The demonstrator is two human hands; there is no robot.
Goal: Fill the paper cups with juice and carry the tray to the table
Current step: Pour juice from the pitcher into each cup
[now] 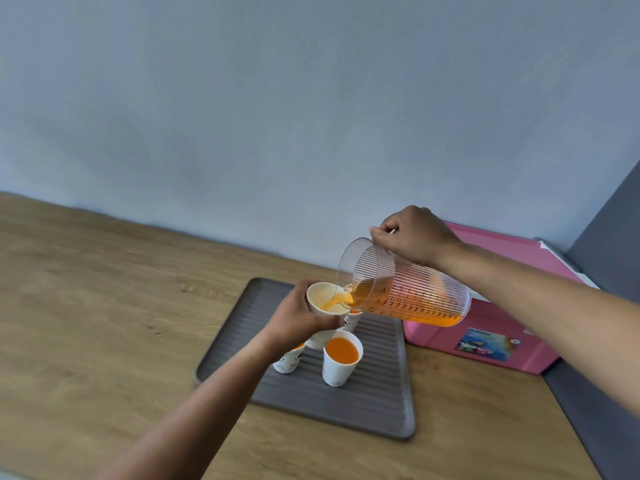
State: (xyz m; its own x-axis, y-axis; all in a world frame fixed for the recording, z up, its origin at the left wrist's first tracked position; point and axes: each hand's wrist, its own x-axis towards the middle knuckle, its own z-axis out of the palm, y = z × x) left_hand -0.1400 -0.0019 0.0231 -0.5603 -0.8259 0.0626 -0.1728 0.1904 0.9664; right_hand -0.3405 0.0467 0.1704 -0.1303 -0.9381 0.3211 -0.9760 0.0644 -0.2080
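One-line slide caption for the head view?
Right hand tilts a ribbed clear pitcher, pouring orange juice into a paper cup held by the left hand above a grey tray.

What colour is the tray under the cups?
The tray is grey and ridged, seen in the head view.

No legible text; sticker (pixel 484 344) on pink box (pixel 540 344) blurred, dark marks on jug (pixel 408 292) unreadable

Orange juice (pixel 342 350); grey ridged tray (pixel 377 393); pink box (pixel 491 323).
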